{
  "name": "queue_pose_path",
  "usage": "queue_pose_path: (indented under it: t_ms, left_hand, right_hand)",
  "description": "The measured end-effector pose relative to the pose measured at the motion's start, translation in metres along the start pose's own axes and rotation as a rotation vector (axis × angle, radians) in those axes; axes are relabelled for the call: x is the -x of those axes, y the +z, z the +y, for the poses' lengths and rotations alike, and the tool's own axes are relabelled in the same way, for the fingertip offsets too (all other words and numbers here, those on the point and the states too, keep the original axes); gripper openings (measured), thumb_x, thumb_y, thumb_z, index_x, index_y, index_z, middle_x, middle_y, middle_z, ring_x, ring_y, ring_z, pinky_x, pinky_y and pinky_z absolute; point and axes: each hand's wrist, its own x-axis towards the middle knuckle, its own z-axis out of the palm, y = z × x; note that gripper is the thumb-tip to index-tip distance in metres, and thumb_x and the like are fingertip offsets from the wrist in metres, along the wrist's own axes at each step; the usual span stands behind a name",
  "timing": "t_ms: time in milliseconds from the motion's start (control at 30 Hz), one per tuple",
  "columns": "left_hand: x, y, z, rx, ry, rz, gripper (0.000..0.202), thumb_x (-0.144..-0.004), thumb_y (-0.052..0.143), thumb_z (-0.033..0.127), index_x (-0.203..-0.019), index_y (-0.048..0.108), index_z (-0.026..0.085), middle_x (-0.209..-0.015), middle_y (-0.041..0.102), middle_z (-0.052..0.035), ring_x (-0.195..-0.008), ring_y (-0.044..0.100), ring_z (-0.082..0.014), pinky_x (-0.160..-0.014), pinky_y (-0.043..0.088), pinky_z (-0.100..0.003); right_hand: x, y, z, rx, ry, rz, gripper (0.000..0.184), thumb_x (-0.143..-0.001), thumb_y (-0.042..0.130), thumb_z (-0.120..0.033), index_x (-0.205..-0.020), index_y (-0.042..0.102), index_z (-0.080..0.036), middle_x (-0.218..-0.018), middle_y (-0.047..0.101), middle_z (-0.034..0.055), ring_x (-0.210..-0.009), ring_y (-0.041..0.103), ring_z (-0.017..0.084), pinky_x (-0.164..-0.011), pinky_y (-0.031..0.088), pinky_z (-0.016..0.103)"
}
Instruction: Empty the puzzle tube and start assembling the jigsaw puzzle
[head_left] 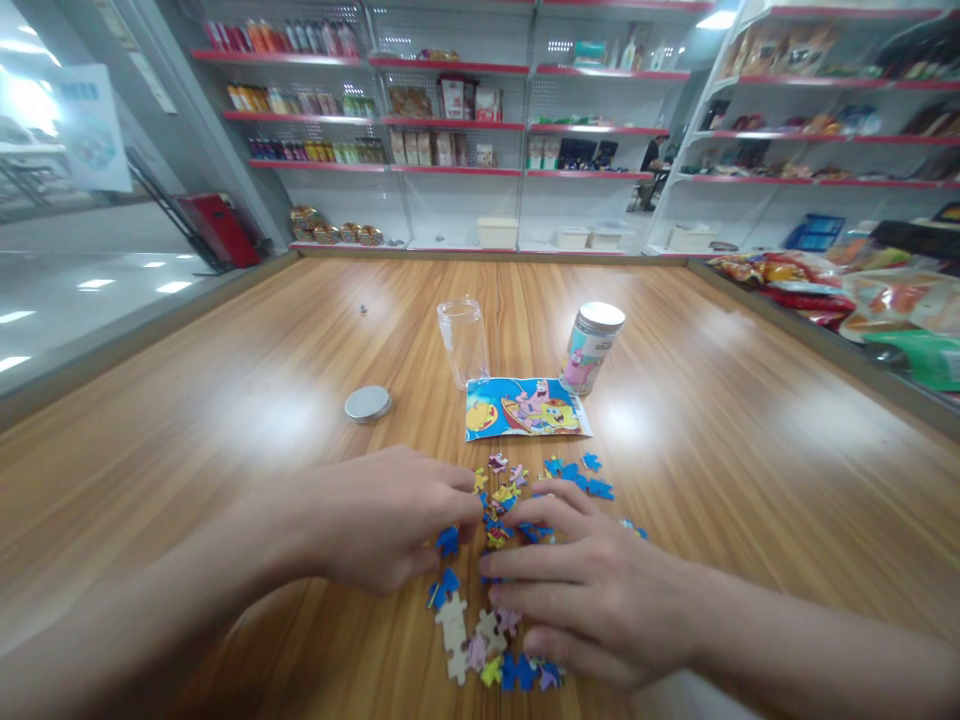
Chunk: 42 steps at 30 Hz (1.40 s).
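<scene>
Loose jigsaw puzzle pieces (452, 630) lie in a heap on the wooden table, some blue, yellow or pink, a few with the pale back up. My left hand (394, 520) reaches in from the left, fingers bent down at the heap's edge. Its thumb is apart from the fingers, with a blue puzzle piece (448, 542) by the gap. My right hand (592, 580) spreads its fingers over the heap's right part, fingertips among the pieces and hiding some. Just beyond lies a cartoon picture sheet (529, 410) on a blue ground.
A clear jar (465, 345) and a printed canister (591, 350) with a silver lid stand behind the sheet. A round metal lid (367, 403) lies to the left. Snack bags (810, 290) are piled at the right edge. Stocked shelves (454, 125) line the far wall.
</scene>
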Motion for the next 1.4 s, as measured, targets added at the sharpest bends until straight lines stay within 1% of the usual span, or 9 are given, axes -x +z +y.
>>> queue_pose_path:
  t_ms: [100, 200, 400, 700, 867, 1067, 1167, 1267, 1400]
  left_hand:
    - [-0.004, -0.005, 0.008, 0.017, -0.017, -0.156, 0.023, -0.079, 0.076, 0.020, -0.101, 0.069, 0.026, -0.100, 0.072, 0.0007, -0.089, 0.070, -0.0204, -0.069, 0.047, -0.029]
    - [-0.007, -0.005, 0.018, 0.044, 0.025, -0.181, 0.026, -0.080, 0.080, 0.028, -0.104, 0.069, 0.026, -0.100, 0.072, 0.0009, -0.089, 0.070, -0.0195, -0.066, 0.045, -0.029]
    - [-0.014, 0.005, 0.031, 0.011, 0.074, -0.251, 0.024, -0.074, 0.085, 0.027, -0.093, 0.072, 0.024, -0.092, 0.074, 0.0023, -0.081, 0.070, -0.0195, -0.057, 0.039, -0.030]
    - [-0.014, 0.004, 0.033, 0.048, 0.120, -0.253, 0.010, -0.077, 0.076, 0.016, -0.080, 0.069, 0.023, -0.081, 0.073, 0.0037, -0.070, 0.068, -0.0158, -0.052, 0.037, -0.029]
    - [-0.012, 0.004, 0.031, 0.049, 0.134, -0.167, 0.017, -0.078, 0.070, 0.012, -0.090, 0.068, 0.024, -0.090, 0.074, 0.0029, -0.080, 0.069, -0.0171, -0.059, 0.042, -0.028]
    - [-0.010, -0.003, 0.030, 0.067, 0.107, -0.139, 0.015, -0.076, 0.068, 0.011, -0.087, 0.066, 0.021, -0.090, 0.073, 0.0014, -0.082, 0.068, -0.0174, -0.062, 0.044, -0.029]
    - [-0.010, -0.004, 0.030, 0.080, 0.111, -0.138, 0.020, -0.074, 0.066, 0.009, -0.089, 0.066, 0.022, -0.089, 0.072, 0.0017, -0.081, 0.068, -0.0174, -0.061, 0.044, -0.029]
    - [-0.011, -0.003, 0.030, 0.057, 0.116, -0.126, 0.015, -0.073, 0.065, 0.010, -0.083, 0.064, 0.021, -0.085, 0.071, 0.0013, -0.078, 0.067, -0.0174, -0.059, 0.043, -0.030]
    - [-0.012, -0.001, 0.030, 0.064, 0.130, -0.120, 0.016, -0.072, 0.063, 0.009, -0.083, 0.064, 0.021, -0.087, 0.072, 0.0009, -0.079, 0.068, -0.0180, -0.060, 0.044, -0.030]
  right_hand:
    - [-0.003, -0.006, -0.001, -0.066, -0.068, -0.113, 0.034, -0.103, 0.052, -0.043, -0.126, 0.065, -0.022, -0.137, 0.066, -0.0014, -0.129, 0.046, 0.026, -0.113, 0.025, 0.045]
    - [-0.003, -0.008, -0.001, -0.110, -0.097, -0.218, 0.041, -0.102, 0.053, -0.045, -0.134, 0.061, -0.022, -0.140, 0.063, -0.0009, -0.129, 0.044, 0.027, -0.113, 0.026, 0.046]
    - [0.003, 0.006, 0.002, -0.178, -0.112, -0.086, 0.044, -0.099, 0.057, -0.047, -0.135, 0.061, -0.022, -0.121, 0.071, 0.0005, -0.117, 0.050, 0.026, -0.108, 0.028, 0.047]
    - [0.003, 0.004, 0.000, -0.205, -0.065, -0.057, 0.032, -0.099, 0.054, -0.039, -0.121, 0.068, -0.019, -0.111, 0.069, 0.0059, -0.108, 0.054, 0.024, -0.099, 0.039, 0.045]
    - [0.002, 0.002, 0.001, -0.206, -0.064, -0.018, 0.026, -0.098, 0.057, -0.035, -0.112, 0.070, -0.018, -0.105, 0.069, 0.0060, -0.105, 0.055, 0.023, -0.095, 0.040, 0.044]
    - [0.004, 0.004, 0.001, -0.166, -0.029, -0.001, 0.018, -0.094, 0.063, -0.025, -0.110, 0.069, -0.020, -0.102, 0.070, 0.0030, -0.102, 0.055, 0.021, -0.093, 0.039, 0.042]
    - [0.004, 0.006, 0.001, -0.146, 0.028, -0.007, 0.017, -0.096, 0.062, -0.029, -0.109, 0.070, -0.021, -0.101, 0.069, 0.0038, -0.099, 0.053, 0.021, -0.091, 0.039, 0.041]
    - [0.004, 0.007, 0.002, -0.113, 0.079, -0.017, 0.021, -0.097, 0.062, -0.038, -0.105, 0.071, -0.021, -0.098, 0.067, 0.0046, -0.095, 0.051, 0.021, -0.088, 0.040, 0.041]
    - [0.004, 0.007, 0.002, -0.079, 0.074, -0.011, 0.020, -0.097, 0.063, -0.039, -0.100, 0.071, -0.021, -0.094, 0.065, 0.0039, -0.094, 0.050, 0.021, -0.088, 0.039, 0.040]
